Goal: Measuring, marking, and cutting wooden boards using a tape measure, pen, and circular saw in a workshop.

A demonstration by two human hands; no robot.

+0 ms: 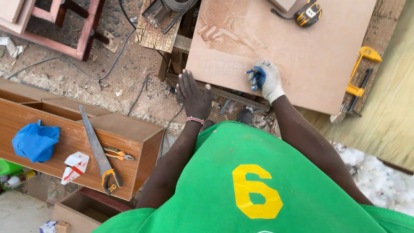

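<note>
The gloved right hand rests fingers curled on the board near its front edge, what it grips too small to tell, while the bare left hand hovers flat, fingers spread, just off that edge (clearly the farther one).

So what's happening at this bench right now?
A person in a green shirt stands over a plywood sheet dusted with sawdust. The right hand, in a white and blue glove, rests on the sheet near faint pencilled squares. The bare left hand hovers open off its edge. A tape measure lies on the sheet; a handsaw and pliers lie on a wooden cabinet.
</note>
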